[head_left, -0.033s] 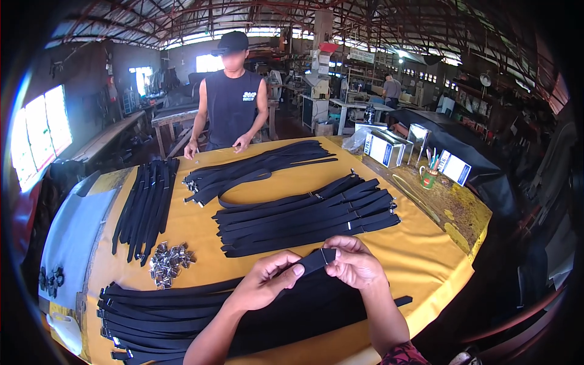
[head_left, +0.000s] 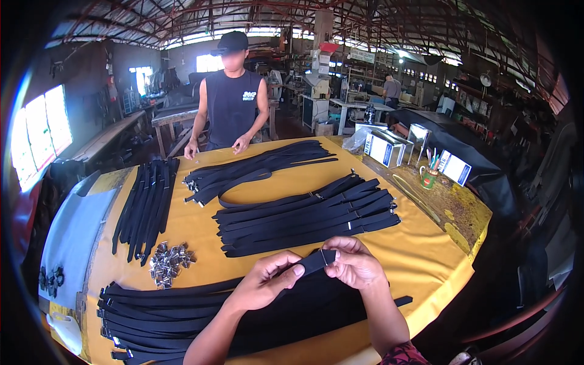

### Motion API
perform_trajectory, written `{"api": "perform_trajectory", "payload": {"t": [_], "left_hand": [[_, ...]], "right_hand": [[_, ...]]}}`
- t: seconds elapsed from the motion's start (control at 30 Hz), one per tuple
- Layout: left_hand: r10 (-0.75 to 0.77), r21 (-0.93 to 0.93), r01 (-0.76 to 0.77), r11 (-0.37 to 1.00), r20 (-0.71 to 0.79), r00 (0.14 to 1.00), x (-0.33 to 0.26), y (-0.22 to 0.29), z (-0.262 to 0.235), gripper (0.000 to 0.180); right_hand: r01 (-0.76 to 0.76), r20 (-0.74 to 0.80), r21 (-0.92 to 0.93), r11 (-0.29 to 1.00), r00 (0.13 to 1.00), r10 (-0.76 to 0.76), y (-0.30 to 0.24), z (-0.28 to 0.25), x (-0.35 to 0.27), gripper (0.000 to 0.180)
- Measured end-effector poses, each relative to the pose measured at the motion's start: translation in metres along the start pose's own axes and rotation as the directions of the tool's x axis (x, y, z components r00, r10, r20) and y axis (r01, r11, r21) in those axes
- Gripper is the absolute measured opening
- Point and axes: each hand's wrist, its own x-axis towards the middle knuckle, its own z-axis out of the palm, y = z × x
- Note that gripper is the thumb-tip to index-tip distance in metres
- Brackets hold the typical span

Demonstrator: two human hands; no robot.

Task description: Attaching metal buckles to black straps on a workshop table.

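Note:
A black strap (head_left: 314, 262) is stretched between my two hands above the near side of the table. My left hand (head_left: 271, 280) pinches it between thumb and fingers. At its end, my right hand (head_left: 354, 263) grips the strap beside a thin metal edge, perhaps a buckle or slider. Below my hands lies a long pile of black straps (head_left: 164, 316) with metal fittings at its left end. Beyond them rests another bundle of black straps (head_left: 298, 219). Left of my left hand sits a heap of small silver metal buckles (head_left: 169, 264).
Across the yellow-covered table (head_left: 420, 267) stands a person (head_left: 233, 103) with both hands at its far edge. More black straps (head_left: 146, 204) lie at the left. A green mug (head_left: 428, 178) with pens and several white boxes (head_left: 384, 149) stand at the right.

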Motion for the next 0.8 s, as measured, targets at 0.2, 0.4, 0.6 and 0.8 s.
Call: {"api": "perform_trajectory", "payload": {"t": [0.2,0.4,0.6,0.8], "left_hand": [[-0.053,0.069,0.052,0.996,0.013,0.999,-0.001,0.009,0.000,0.023],[0.022,-0.043,-0.023,0.999,-0.009,1.000,0.001,0.001,0.007,0.021],[0.192,0.156,-0.173,0.973,-0.122,0.974,0.004,0.001,0.013,0.016],[0.366,0.477,-0.176,0.861,-0.342,0.866,-0.006,0.017,0.026,0.025]], "right_hand": [[0.020,-0.010,-0.049,0.999,1.000,-0.021,-0.005,0.000,-0.003,0.022],[-0.023,0.034,-0.113,0.993,0.999,0.027,0.012,0.001,0.003,0.027],[-0.024,-0.027,-0.275,0.961,0.999,0.018,0.011,0.002,0.008,0.021],[0.057,-0.051,-0.290,0.955,0.996,-0.075,0.010,0.015,0.003,0.013]]}}
